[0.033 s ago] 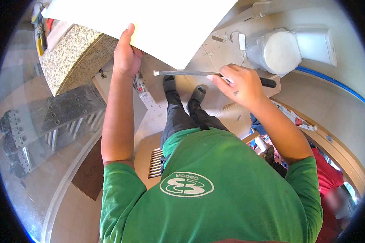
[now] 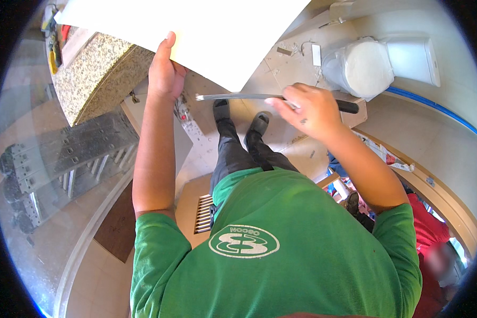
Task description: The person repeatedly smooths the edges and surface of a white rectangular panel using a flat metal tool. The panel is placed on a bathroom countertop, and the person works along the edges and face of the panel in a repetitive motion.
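Note:
A large white panel [image 2: 212,37] spans the top of the view, one corner pointing down toward me. My left hand [image 2: 166,74] grips its near edge on the left, thumb along the edge and the other fingers partly hidden beneath. In my right hand [image 2: 318,110] is a long thin metal tool [image 2: 238,97] with a black handle [image 2: 348,107]. Its grey shaft runs leftward, just below the panel's corner, and ends in a pale tip close to my left wrist. Whether the shaft touches the panel, I cannot tell.
At upper left a speckled stone countertop [image 2: 90,74] carries a yellow-handled tool [image 2: 53,61]. A plastic-covered toilet [image 2: 368,68] and a blue pipe [image 2: 434,109] are at right. Debris [image 2: 284,51] lies on the tiled floor. A person in red [image 2: 426,225] is at lower right.
My right hand and the metal tool have shifted slightly to the left. The left hand and the panel look unmoved.

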Available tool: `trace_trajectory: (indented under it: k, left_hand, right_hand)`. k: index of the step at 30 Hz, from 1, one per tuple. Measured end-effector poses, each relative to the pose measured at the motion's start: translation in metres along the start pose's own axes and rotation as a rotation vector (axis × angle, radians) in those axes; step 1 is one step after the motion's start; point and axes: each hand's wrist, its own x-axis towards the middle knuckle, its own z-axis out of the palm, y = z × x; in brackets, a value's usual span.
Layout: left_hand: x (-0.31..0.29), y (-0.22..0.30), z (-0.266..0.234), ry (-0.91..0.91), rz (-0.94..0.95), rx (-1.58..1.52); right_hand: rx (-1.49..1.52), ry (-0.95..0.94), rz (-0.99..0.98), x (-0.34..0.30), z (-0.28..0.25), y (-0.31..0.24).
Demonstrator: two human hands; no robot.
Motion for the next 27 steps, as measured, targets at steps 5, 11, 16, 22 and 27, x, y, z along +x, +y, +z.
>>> trace_trajectory:
  k: [5, 11, 16, 22, 27]
  left_hand:
    - [0.004, 0.006, 0.001, -0.037, 0.028, 0.094]
    - [-0.025, -0.023, -0.004, 0.011, -0.020, -0.008]
    - [-0.078, -0.086, 0.009, -0.111, 0.252, 0.306]
    - [-0.088, -0.104, 0.021, -0.068, 0.363, 0.555]
    - [-0.098, -0.088, 0.021, 0.048, 0.516, 0.928]
  right_hand:
    - [0.058, 0.016, -0.052, 0.014, 0.030, -0.010]
    - [0.175, -0.074, 0.131, -0.052, 0.013, 0.026]
    - [0.218, -0.179, 0.524, -0.107, 0.000, 0.053]
    - [0.231, -0.152, 0.557, -0.143, 0.007, 0.065]
    - [0.289, -0.129, 0.532, -0.148, 0.009, 0.068]
